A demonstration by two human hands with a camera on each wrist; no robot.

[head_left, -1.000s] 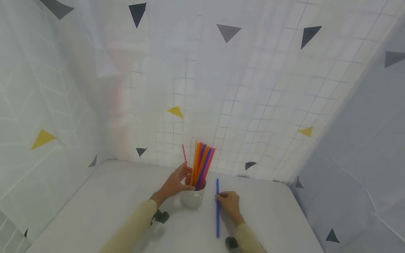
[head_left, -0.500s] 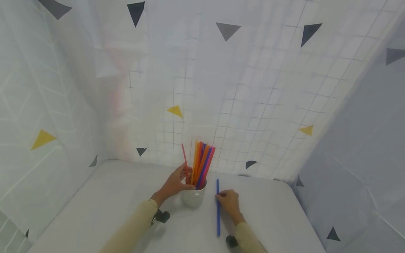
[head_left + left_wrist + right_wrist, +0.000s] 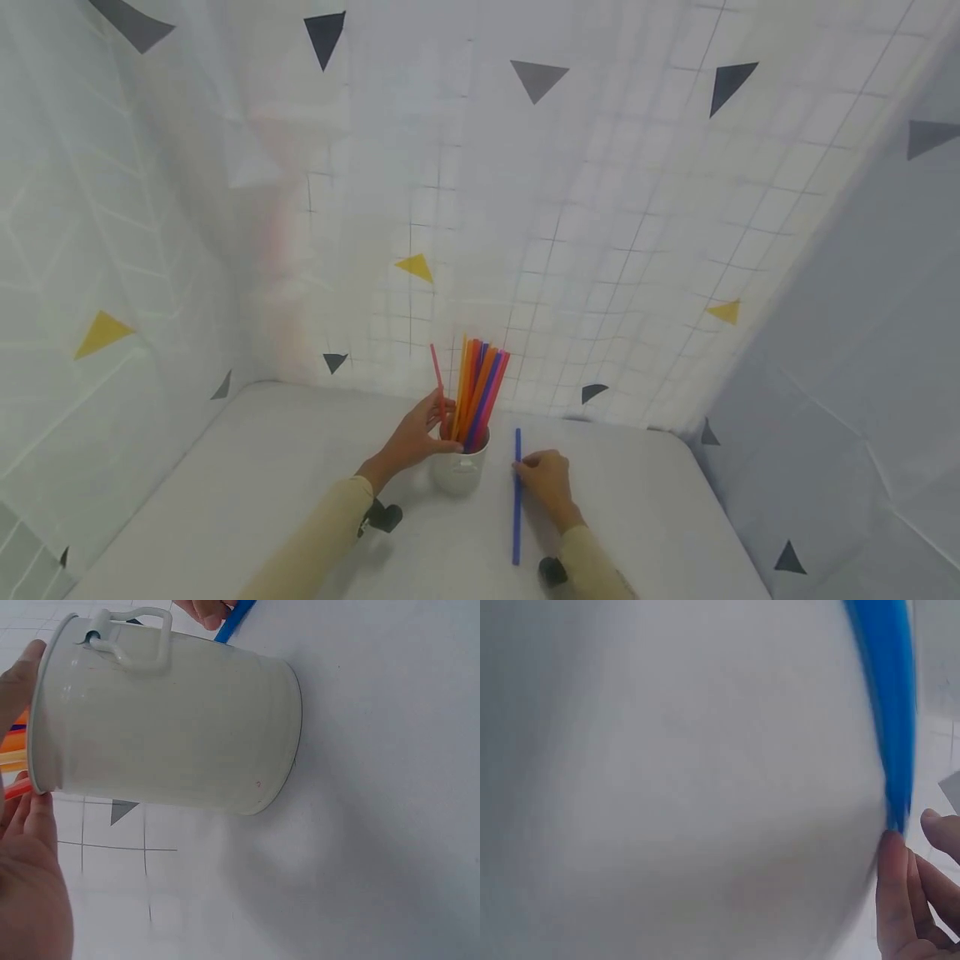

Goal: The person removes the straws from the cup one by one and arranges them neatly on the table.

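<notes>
A white mug (image 3: pixel 165 724) with a wire-like handle stands upright on the table, holding a bunch of orange, yellow, blue, pink and red drinking straws (image 3: pixel 477 392). My left hand (image 3: pixel 414 435) grips its rim from the left, thumb at the near side and fingers at the far side. One thin red straw (image 3: pixel 437 367) leans apart from the bunch, beside those fingers. Right of the mug, my right hand (image 3: pixel 547 483) pinches a long blue straw (image 3: pixel 517 521) near its middle, pointing away from me. In the right wrist view the blue straw (image 3: pixel 892 697) runs to the fingertips.
The white tabletop (image 3: pixel 645 517) meets a pale patterned backdrop (image 3: pixel 570 250) close behind the mug. Side sheets (image 3: pixel 847 392) hang at left and right. Dark wrist cameras (image 3: pixel 385 516) sit below both hands.
Both hands keep their places at the mug and the blue straw. The blue straw's tilt shifts very slightly, and the head view moves a little.
</notes>
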